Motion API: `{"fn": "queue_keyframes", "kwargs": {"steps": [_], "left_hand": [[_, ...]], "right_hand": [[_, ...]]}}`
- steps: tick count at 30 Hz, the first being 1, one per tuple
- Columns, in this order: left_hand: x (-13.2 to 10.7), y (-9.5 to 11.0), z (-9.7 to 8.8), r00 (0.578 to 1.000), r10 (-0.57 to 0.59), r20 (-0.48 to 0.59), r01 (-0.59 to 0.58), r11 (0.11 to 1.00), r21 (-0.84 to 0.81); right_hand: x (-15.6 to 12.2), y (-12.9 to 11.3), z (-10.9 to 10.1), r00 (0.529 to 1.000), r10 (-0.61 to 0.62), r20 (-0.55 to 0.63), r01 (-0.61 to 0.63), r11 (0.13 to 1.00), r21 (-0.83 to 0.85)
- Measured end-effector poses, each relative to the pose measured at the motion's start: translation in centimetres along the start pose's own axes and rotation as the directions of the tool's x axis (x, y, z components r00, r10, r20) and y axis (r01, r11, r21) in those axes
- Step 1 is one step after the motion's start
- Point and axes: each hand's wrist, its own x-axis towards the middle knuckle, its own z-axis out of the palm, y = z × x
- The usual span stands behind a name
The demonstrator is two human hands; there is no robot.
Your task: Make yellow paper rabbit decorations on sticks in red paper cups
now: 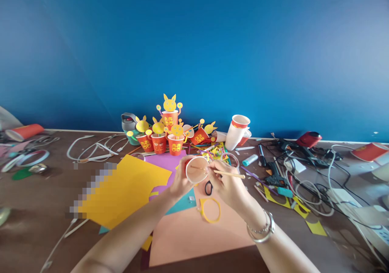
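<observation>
My left hand (pixel 180 180) is wrapped round a paper cup (pixel 197 176), whose white open mouth faces me. In my right hand (pixel 223 185) is a light wooden stick (pixel 229 173), which looks like a chopstick, pinched between thumb and fingers. Its thin end reaches into the cup; its thicker end points right. Whether the tip touches the cup wall I cannot tell. Below my hands lie a yellow paper ring (pixel 210 220) and the black handle loop of what may be scissors (pixel 208 188), partly hidden by my right hand.
Large yellow (pixel 127 188) and peach (pixel 194 240) paper sheets cover the table's middle. Several red cups with yellow paper animal figures (pixel 170 119) stand by the blue wall. Stacked white cups (pixel 235 133) lean nearby. At right are a black glue gun (pixel 275 173), tangled cables and a power strip (pixel 361 220).
</observation>
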Motion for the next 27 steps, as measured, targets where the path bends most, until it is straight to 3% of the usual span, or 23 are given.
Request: {"fn": "queue_keyframes", "kwargs": {"steps": [4,18,27], "left_hand": [[-0.1,-0.8,0.0,0.995,0.086,0.041,-0.087,0.996,0.028],[-0.6,-1.3,0.0,0.997,0.066,0.049,-0.069,0.995,0.068],[0.0,-0.4,-0.3,0.999,0.028,0.035,-0.032,0.993,0.115]], "right_hand": [[0.0,-0.1,0.1,1.000,-0.011,-0.015,0.011,1.000,0.002],[0.3,0.8,2.4,0.985,-0.162,-0.064,0.156,0.984,-0.085],[0.3,0.3,0.8,0.980,-0.173,-0.100,0.165,0.983,-0.083]]}}
